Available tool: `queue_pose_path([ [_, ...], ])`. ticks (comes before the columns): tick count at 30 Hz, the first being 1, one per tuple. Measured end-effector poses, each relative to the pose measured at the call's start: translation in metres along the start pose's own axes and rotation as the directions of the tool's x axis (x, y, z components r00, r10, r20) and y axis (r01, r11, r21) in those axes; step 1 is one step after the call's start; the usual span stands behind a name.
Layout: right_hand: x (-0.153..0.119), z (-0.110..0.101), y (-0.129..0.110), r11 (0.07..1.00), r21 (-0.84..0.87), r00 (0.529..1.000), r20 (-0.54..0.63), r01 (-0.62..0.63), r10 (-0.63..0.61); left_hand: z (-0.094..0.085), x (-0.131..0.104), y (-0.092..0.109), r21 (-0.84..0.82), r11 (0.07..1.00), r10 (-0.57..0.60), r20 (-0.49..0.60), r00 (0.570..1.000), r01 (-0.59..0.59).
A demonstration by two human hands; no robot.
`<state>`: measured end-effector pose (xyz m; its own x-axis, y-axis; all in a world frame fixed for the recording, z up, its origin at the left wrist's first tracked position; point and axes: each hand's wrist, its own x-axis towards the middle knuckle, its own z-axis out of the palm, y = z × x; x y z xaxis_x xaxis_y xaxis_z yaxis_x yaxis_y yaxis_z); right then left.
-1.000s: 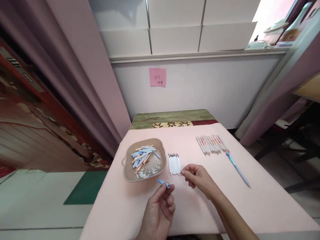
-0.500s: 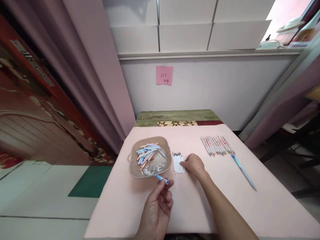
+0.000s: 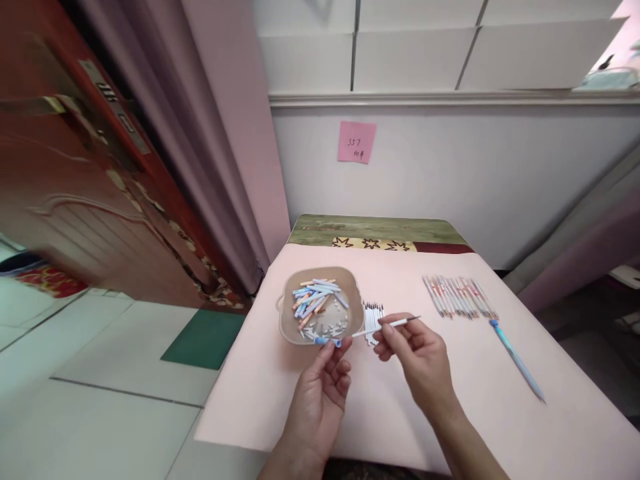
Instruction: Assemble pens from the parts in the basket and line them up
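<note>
Your left hand [image 3: 320, 390] pinches blue tube [image 3: 324, 342] at basin [image 3: 283, 327] edge | your right hand [image 3: 420, 360] pinches dark-tipped white rod [image 3: 399, 323], not in tube | loose: rods, basin tubes [image 3: 320, 288] | finished-looking: pencil row [image 3: 460, 297]

Head-worn view, facing forward and down

Over the pale pink surface [image 3: 255, 400] I see the person's left grip [image 3: 321, 392] and right grip [image 3: 416, 357], both bare, slim-fingered, with bare, slender forearms [image 3: 461, 433]. Below the surface's near edge, a dark, mottled patch [image 3: 390, 471]; whether clothing, I can't tell.
</note>
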<state>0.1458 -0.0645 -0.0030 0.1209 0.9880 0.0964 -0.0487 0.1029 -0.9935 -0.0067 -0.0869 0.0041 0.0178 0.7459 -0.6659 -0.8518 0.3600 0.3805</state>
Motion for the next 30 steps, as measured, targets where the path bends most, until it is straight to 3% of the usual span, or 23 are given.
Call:
queue_pose_path([
  [6,-0.021,0.019,0.001,0.972,-0.133,0.981,0.032,0.192,-0.19,-0.006,0.0,0.004,-0.039,0.999,0.002,-0.001,1.0,-0.002],
  [13,-0.023,0.025,0.004,0.957,-0.194,0.972,0.136,0.218,-0.194,-0.006,-0.003,0.001,-0.04,0.999,-0.023,0.038,0.999,0.025],
  [18,-0.026,0.038,0.011,0.859,-0.322,0.912,0.237,0.398,-0.333,-0.012,0.001,0.002,-0.113,0.993,-0.015,0.032,0.999,0.018],
  [21,-0.023,0.041,0.018,0.864,-0.334,0.913,0.292,0.378,-0.286,-0.017,0.005,0.009,-0.141,0.99,0.021,-0.001,1.0,-0.021],
  [26,0.007,0.034,0.026,0.834,-0.436,0.929,0.299,0.337,-0.219,-0.021,0.007,0.032,-0.165,0.978,0.117,-0.08,0.99,-0.129],
  [28,0.031,0.033,0.025,0.747,-0.564,0.934,0.262,0.351,-0.242,-0.022,0.007,0.045,-0.174,0.967,0.167,-0.107,0.98,-0.183],
  [30,0.058,0.038,0.024,0.6,-0.713,0.931,0.301,0.364,-0.208,-0.023,0.007,0.056,-0.177,0.96,0.2,-0.12,0.972,-0.219],
])
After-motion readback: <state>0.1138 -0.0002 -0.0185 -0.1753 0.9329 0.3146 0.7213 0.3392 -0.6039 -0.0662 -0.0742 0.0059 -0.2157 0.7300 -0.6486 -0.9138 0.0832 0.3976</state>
